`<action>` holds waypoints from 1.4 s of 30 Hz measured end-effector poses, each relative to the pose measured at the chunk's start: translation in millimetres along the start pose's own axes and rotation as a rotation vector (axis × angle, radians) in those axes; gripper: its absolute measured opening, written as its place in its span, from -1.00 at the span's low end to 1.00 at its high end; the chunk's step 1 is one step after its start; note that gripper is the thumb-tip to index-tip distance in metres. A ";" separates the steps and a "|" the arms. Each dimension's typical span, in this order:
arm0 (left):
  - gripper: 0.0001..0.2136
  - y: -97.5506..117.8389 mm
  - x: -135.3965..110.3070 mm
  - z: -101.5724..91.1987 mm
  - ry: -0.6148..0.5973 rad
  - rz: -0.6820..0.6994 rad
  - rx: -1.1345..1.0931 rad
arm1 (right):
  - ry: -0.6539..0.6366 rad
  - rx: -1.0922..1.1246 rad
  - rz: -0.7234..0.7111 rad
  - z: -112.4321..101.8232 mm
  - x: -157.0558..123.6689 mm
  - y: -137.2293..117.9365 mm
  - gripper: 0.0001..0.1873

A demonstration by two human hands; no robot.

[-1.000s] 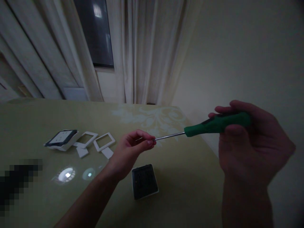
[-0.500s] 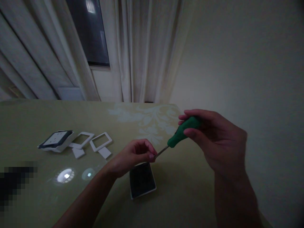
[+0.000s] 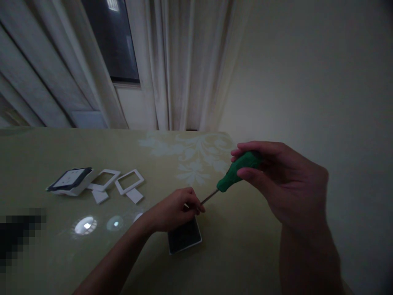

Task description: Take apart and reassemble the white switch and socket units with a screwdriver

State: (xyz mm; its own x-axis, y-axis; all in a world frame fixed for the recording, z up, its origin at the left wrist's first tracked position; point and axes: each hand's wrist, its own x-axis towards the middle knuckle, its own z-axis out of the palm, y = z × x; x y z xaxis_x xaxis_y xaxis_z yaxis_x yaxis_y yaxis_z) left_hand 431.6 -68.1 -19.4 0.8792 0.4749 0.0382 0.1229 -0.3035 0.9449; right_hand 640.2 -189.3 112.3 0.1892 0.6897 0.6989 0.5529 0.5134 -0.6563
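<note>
A screwdriver with a green handle (image 3: 235,172) slants down to the left, its handle gripped by my right hand (image 3: 288,184). The tip of its thin metal shaft meets the fingertips of my left hand (image 3: 178,209), which are pinched together. Whatever lies between those fingertips is too small or hidden to make out. Just below my left hand a dark rectangular piece with a pale rim (image 3: 184,237) lies on the table. My left hand covers its far edge.
On the left of the patterned table (image 3: 245,254) lie a white wall socket (image 3: 69,180), two white rectangular frames (image 3: 121,189) and two small white plates (image 3: 134,196). Behind the table hang curtains (image 3: 181,61) beside a dark window. A wall (image 3: 307,73) rises on the right.
My left hand has lowered slightly and turned, with its fingers curling further around the screwdriver's tip. My right hand holds the screwdriver at nearly the same angle. The view has shifted a little.
</note>
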 end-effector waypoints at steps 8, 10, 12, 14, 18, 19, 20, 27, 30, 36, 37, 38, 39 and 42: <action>-0.86 1.0 1.4 -5.2 -0.024 -0.045 -0.206 | 0.017 -0.040 -0.010 -0.8 1.1 5.6 -0.65; -0.82 -1.0 2.4 -5.4 -0.008 -0.048 -0.261 | 0.013 -0.042 0.000 -0.9 1.3 7.1 -0.65; -0.79 -2.7 3.4 -5.6 0.014 -0.045 -0.288 | 0.004 -0.036 0.007 -0.5 1.3 8.2 -0.65; -0.82 -3.3 4.0 -6.1 0.020 -0.046 -0.296 | -0.005 -0.028 0.008 0.2 1.2 8.9 -0.65; -0.88 -2.2 3.9 -7.2 0.022 -0.047 -0.293 | -0.012 -0.021 0.003 1.8 0.9 8.7 -0.64; -0.88 -2.0 3.7 -7.4 0.023 -0.048 -0.292 | -0.011 -0.022 0.001 1.9 0.9 8.4 -0.64; -0.88 -1.8 3.5 -7.5 0.023 -0.048 -0.292 | -0.009 -0.023 -0.003 1.9 0.9 8.0 -0.64; -0.83 -1.3 3.1 -9.0 -0.008 -0.056 -0.250 | -0.039 -0.024 0.007 0.7 0.6 6.7 -0.65; -0.85 2.9 1.2 -10.5 -0.035 -0.055 -0.163 | -0.107 -0.037 0.003 3.3 0.3 5.3 -0.66; -0.94 9.8 -6.1 -9.9 -0.097 -0.001 0.077 | -0.323 -0.117 -0.085 13.5 -0.1 -1.4 -0.67; -0.93 9.4 -7.1 -9.0 -0.107 0.000 0.106 | -0.350 -0.109 -0.103 15.2 -0.1 -2.1 -0.66; -0.93 8.8 -7.9 -8.0 -0.118 -0.004 0.131 | -0.372 -0.101 -0.109 16.8 -0.2 -2.5 -0.67; -0.93 8.0 -8.4 -7.1 -0.129 -0.009 0.152 | -0.388 -0.094 -0.112 18.3 -0.2 -2.6 -0.67; -0.93 5.8 -8.9 -5.8 -0.135 -0.009 0.209 | -0.411 -0.094 -0.106 22.4 -0.6 -1.7 -0.68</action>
State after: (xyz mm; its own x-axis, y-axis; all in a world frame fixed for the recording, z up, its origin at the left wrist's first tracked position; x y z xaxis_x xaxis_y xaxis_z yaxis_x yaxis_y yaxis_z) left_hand 421.9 -69.3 -12.4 0.9294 0.3680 -0.0265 0.2109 -0.4710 0.8566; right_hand 621.0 -179.2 106.6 -0.2008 0.7911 0.5778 0.6268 0.5570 -0.5449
